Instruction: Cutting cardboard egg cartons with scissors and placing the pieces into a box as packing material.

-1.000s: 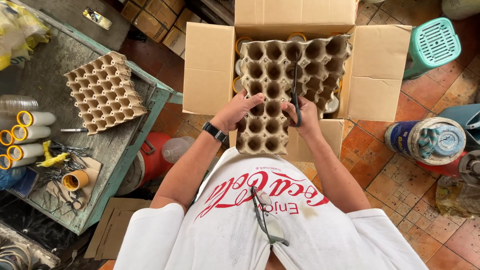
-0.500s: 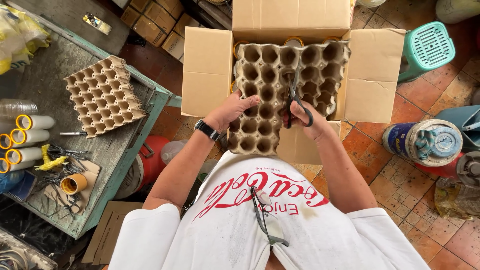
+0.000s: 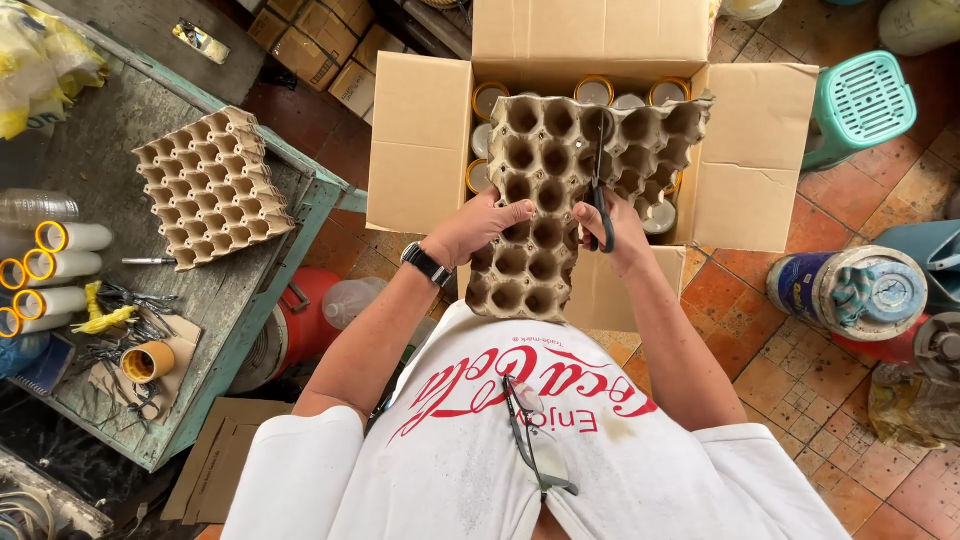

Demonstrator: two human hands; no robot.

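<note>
Item: grey pulp egg tray [image 3: 560,190], L-shaped (partly cut away), held over an open cardboard box [image 3: 420,140] on the tiled floor. Left hand [image 3: 480,225] grips the tray's left edge, fingers closed on it. Right hand [image 3: 618,225] holds black-handled scissors [image 3: 600,190], fingers through the loops, blades lying up among the tray's cups; whether the blades are parted cannot be told. Box contents: round jars with yellow-rimmed lids [image 3: 595,90], standing under the tray. Left of the person: worktable [image 3: 240,300] bearing a second, whole egg tray [image 3: 212,185] and rolls of tape [image 3: 65,238]. Right: turquoise plastic stool [image 3: 860,100], well apart.
</note>
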